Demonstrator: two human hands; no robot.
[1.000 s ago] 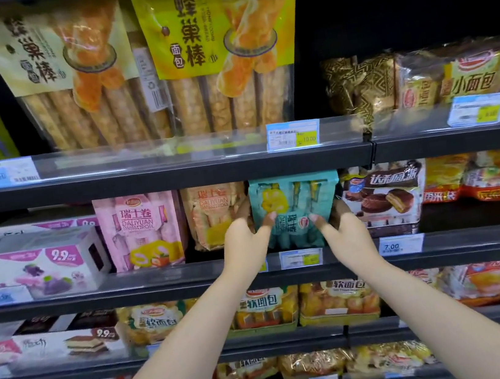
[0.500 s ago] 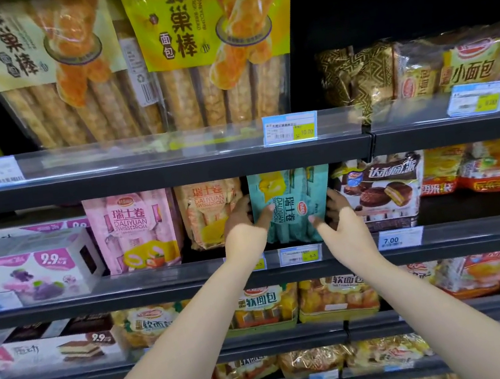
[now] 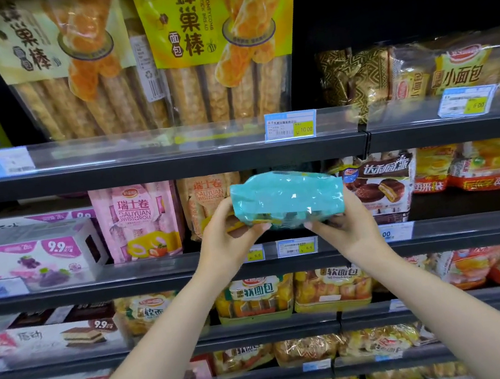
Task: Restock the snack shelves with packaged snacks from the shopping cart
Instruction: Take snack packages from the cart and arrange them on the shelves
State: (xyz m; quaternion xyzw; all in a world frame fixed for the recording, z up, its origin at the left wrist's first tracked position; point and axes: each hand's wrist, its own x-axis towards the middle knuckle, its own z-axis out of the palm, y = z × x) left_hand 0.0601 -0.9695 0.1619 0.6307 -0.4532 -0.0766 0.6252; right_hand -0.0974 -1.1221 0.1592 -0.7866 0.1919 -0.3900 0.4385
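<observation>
A teal Swiss-roll snack pack (image 3: 288, 195) is tilted so its top face points toward me, just in front of the second shelf (image 3: 163, 267). My left hand (image 3: 227, 240) grips its left end, thumb under the lower edge. My right hand (image 3: 348, 227) grips its right end from below. The pack sits between an orange Swiss-roll pack (image 3: 204, 202) on its left and a brown chocolate-pie pack (image 3: 381, 185) on its right. The shopping cart is out of view.
A pink Swiss-roll pack (image 3: 137, 221) and a white-purple cake box (image 3: 32, 252) stand further left. Tall honeycomb bread bags (image 3: 219, 49) fill the shelf above. Soft-bread bags (image 3: 257, 297) line the shelf below. Price tags (image 3: 297, 246) run along the shelf rails.
The teal pack stood upright on the shelf with both hands at its sides; now both hands hold it tipped forward, its plain face toward me. The view has moved closer.
</observation>
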